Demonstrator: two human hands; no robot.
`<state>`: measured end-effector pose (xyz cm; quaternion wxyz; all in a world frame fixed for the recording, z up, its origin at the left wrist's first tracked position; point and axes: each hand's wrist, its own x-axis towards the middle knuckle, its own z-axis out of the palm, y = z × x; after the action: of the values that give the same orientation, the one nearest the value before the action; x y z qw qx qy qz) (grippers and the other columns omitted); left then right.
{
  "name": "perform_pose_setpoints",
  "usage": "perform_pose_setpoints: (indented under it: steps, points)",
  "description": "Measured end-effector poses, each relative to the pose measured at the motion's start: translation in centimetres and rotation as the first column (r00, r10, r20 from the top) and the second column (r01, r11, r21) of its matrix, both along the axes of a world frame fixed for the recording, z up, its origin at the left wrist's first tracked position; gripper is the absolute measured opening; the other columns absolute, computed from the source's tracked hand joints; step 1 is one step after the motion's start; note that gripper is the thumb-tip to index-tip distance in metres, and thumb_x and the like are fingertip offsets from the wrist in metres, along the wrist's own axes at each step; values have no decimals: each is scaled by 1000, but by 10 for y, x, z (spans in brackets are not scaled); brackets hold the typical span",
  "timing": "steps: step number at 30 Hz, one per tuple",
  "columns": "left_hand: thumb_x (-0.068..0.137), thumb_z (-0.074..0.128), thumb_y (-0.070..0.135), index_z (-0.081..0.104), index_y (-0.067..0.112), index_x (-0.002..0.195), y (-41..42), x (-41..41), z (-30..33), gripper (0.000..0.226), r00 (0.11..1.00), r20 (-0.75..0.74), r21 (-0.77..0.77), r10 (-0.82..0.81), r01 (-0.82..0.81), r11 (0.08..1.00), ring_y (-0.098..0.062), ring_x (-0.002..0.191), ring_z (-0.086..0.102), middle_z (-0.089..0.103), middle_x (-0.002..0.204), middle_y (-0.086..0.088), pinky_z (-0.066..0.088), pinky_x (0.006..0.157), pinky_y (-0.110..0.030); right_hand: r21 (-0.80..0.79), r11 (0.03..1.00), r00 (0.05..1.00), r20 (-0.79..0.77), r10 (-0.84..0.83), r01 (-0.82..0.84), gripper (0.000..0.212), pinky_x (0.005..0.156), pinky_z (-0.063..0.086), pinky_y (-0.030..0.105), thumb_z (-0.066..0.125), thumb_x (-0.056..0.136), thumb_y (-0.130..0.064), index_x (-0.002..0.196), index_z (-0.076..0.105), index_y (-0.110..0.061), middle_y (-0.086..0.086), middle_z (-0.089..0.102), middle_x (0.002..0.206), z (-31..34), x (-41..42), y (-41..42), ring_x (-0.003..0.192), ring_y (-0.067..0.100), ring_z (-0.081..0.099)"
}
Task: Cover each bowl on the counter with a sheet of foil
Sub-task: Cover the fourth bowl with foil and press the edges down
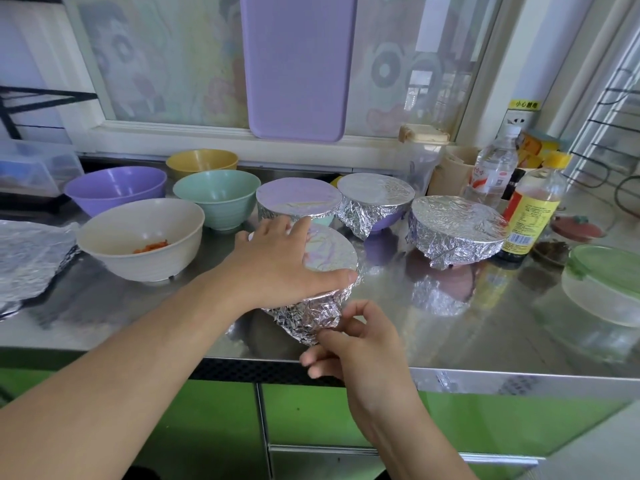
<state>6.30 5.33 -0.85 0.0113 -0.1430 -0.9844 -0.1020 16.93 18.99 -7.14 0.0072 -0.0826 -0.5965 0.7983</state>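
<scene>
1. The left hand [277, 261] is laid flat, fingers straight, on the foil top of the foil-wrapped bowl [322, 285] at the counter [485, 323] front edge.
2. Crumpled foil at its near side is pinched by the right hand [353, 344].
3. The thin foil could be torn if pulled hard.
4. Four uncovered bowls are seen at left, among them the cream bowl [142, 237].
5. A yellow label is carried by the sauce bottle [533, 209]; its writing cannot be read.

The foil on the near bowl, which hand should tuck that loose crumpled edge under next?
Right. The right hand already pinches the crumpled foil at the near bowl's side, while the left hand lies flat on top, steadying it.
</scene>
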Motion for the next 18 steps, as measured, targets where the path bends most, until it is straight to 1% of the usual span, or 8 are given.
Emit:
perform_pose_setpoints:
  steps: [2, 5, 8, 10, 12, 13, 16, 18]
  points:
    - [57, 29, 109, 17, 37, 160, 0, 0, 1, 127, 1000, 4, -2, 1, -1, 1000, -21, 154, 21, 27, 164, 7, 25, 119, -54, 33, 999, 999, -54, -6, 8, 34, 47, 53, 35, 45, 91, 23, 98, 40, -11, 13, 61, 64, -3, 1, -2, 53, 32, 64]
    - [58, 30, 109, 20, 37, 158, 0, 0, 1, 123, 1000, -2, -8, -3, 3, 1000, -22, 154, 22, 27, 164, 6, 25, 118, -54, 155, 986, 985, -165, -41, 66, 31, 54, 56, 40, 41, 90, 21, 95, 42, -9, 13, 63, 70, -10, 3, -7, 60, 30, 65]
    - [58, 29, 110, 22, 37, 157, 0, 0, 0, 123, 1000, -7, -18, 1, -2, 1000, -22, 153, 22, 27, 164, 6, 25, 118, -54, 276, 953, 971, -231, -61, 126, 32, 63, 56, 45, 63, 88, 3, 91, 50, -27, 0, 66, 75, -17, 6, -14, 65, 23, 65]
    - [58, 28, 110, 24, 36, 156, 0, -1, -1, 122, 1000, -17, -25, 4, -4, 1000, -22, 153, 24, 28, 163, 7, 26, 118, -54, 410, 895, 961, -267, -67, 177, 33, 66, 56, 36, 80, 85, -18, 93, 50, -30, -7, 67, 75, -18, 7, -18, 64, 15, 64]
    - [59, 28, 110, 25, 36, 156, 0, -1, -2, 123, 1000, -18, -27, 1, -1, 1000, -22, 152, 24, 29, 162, 7, 26, 118, -54, 487, 833, 942, -319, -109, 261, 34, 61, 49, 22, 84, 86, -27, 92, 50, -26, -13, 68, 77, -17, 6, -20, 62, 11, 62]
    - [59, 29, 110, 26, 36, 156, 0, -1, -2, 122, 1000, -19, -25, 0, 0, 1000, -21, 152, 24, 30, 161, 7, 26, 118, -54, 511, 802, 927, -352, -133, 309, 32, 59, 46, 20, 83, 88, -29, 90, 51, -26, -12, 67, 76, -17, 5, -21, 62, 12, 62]
    - [59, 29, 110, 26, 35, 156, -1, -1, -2, 122, 1000, -17, -24, 1, -2, 1000, -22, 152, 24, 31, 159, 6, 26, 118, -53, 569, 725, 891, -434, -137, 388, 23, 59, 48, 29, 75, 95, -29, 89, 54, -27, -5, 61, 67, -23, 2, -22, 62, 18, 59]
    - [60, 29, 110, 26, 35, 156, -1, -1, -3, 122, 1000, -16, -27, 1, -1, 1000, -22, 151, 24, 32, 158, 6, 26, 117, -53, 606, 672, 872, -473, -126, 426, 15, 61, 51, 37, 72, 98, -27, 90, 59, -28, -8, 62, 78, -28, 1, -23, 64, 17, 58]
